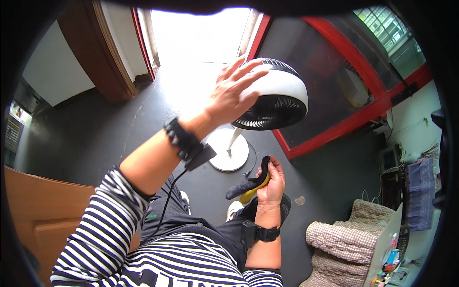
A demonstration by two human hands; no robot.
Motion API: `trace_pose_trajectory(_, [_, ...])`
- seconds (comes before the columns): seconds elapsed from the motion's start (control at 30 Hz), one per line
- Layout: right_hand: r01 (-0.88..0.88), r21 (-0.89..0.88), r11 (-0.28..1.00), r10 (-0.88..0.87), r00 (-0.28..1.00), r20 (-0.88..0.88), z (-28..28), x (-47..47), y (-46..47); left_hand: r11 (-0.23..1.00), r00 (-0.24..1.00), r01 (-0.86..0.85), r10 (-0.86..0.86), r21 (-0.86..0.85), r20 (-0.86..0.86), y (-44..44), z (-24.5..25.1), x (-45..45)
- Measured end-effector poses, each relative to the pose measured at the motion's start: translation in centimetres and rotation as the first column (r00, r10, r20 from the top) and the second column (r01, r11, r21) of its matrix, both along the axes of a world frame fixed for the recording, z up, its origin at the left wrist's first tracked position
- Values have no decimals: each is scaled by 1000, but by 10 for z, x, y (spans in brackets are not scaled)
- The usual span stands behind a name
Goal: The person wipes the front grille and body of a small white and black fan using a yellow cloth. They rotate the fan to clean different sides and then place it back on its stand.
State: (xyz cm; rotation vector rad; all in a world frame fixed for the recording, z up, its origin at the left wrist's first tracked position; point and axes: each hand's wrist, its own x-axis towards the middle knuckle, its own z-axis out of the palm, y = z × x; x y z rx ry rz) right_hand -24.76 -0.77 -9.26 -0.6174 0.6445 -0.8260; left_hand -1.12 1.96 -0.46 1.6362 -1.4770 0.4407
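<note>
A pedestal fan with a white housing (287,80) and black grille (272,113) stands before me, its head tilted. My left hand (233,89) is spread over the left side of the fan head, fingers apart. Whether the palm presses on the housing or hovers just over it, I cannot tell. Lower down, my right hand (272,183) pinches a dark grey and yellow cloth (247,188), which droops to the left. The fan's round white base (224,158) rests on the floor, with a cord (255,158) beside it.
A red-framed door (333,132) stands to the right of the fan, near a bright doorway (200,39). At lower right is a checked quilted cover (344,240), with small items (391,258) beyond. A wooden panel (53,215) lies at left. The floor (100,132) is dark.
</note>
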Motion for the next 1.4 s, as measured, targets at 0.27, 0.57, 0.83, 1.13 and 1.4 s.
trace_pose_trajectory(0.27, [-103,-18,995,104,985,136,-22,24,34,905,664,417,-240,84,-708,83,-87,-87])
trace_pose_trajectory(0.57, [-332,-523,785,166,926,-339,-97,47,54,974,265,181,-179,-133,-947,103,-112,-79])
trace_pose_trajectory(0.83, [-312,-196,929,236,913,-334,-133,63,57,991,366,41,-134,-128,-921,113,-79,-45])
trace_pose_trajectory(1.13, [411,-407,816,-338,910,241,8,85,-16,979,943,168,-125,118,-308,15,28,28])
trace_pose_trajectory(1.4, [153,-936,316,-536,843,-43,-20,162,-12,939,924,278,-203,201,-325,-77,25,38])
